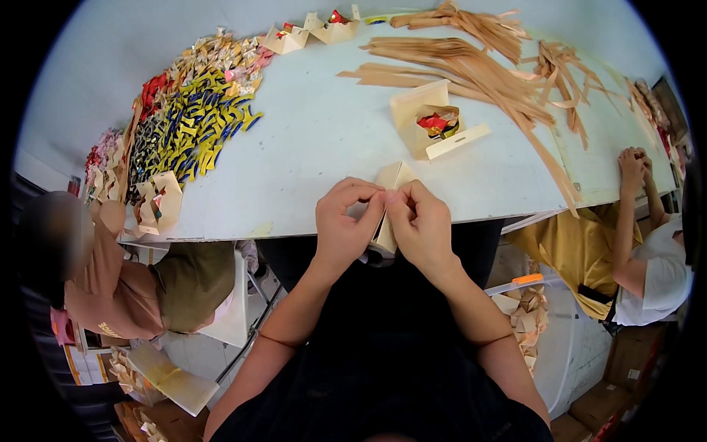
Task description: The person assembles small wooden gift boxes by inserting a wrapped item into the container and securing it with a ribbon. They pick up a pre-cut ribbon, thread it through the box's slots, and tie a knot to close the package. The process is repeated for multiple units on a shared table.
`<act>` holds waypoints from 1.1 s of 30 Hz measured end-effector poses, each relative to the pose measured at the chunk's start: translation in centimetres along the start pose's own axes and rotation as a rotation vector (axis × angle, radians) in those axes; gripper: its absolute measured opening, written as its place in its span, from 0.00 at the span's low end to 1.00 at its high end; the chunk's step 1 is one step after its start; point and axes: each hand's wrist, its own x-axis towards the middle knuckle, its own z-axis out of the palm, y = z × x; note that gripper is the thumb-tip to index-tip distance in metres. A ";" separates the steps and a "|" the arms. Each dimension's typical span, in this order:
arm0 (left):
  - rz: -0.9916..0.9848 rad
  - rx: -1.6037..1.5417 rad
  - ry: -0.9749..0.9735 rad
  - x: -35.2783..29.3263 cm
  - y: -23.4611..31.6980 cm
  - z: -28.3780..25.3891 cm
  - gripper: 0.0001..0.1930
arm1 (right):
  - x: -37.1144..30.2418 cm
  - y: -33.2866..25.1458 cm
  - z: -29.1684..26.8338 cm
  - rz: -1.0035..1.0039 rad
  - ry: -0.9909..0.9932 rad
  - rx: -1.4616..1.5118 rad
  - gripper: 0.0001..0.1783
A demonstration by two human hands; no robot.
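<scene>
At the table's front edge a small cream cardboard box (396,174) stands between my hands. My left hand (345,225) pinches it from the left, and my right hand (423,228) grips its right side. The fingertips of both meet at the box's upper edge, so part of it is hidden. Just beyond, slightly to the right, sits another cream box (414,99) with its flaps spread, holding red and dark wrapped sweets (440,125).
Wrapped sweets (195,121) are heaped on the table's left. Tan ribbons (456,62) lie at the back right. More filled boxes (335,31) stand at the far edge. Seated people flank me left (121,295) and right (652,272). A tub (560,324) with tan pieces sits low right.
</scene>
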 end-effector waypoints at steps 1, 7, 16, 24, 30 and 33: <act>-0.078 -0.102 0.016 -0.2 -0.1 0.0 0.09 | 0.0 -0.5 -0.3 0.010 -0.018 -0.038 0.23; -0.240 -0.304 0.300 0.5 -5.2 -5.3 0.10 | 0.7 -1.3 -1.1 0.091 -0.105 -0.165 0.25; -0.214 0.297 0.247 -2.2 -0.1 -5.6 0.28 | 0.2 -0.4 -0.1 0.129 -0.048 -0.063 0.21; -0.104 0.064 0.057 -1.2 0.0 0.4 0.16 | 0.3 -0.9 -0.4 0.151 -0.049 -0.027 0.21; -0.213 -0.627 0.068 0.5 -0.3 1.7 0.12 | 0.6 -1.1 -0.4 0.143 -0.067 0.013 0.21; -0.171 -0.722 -0.007 1.2 -0.1 1.9 0.11 | 1.0 -0.7 -0.8 0.131 -0.134 0.042 0.21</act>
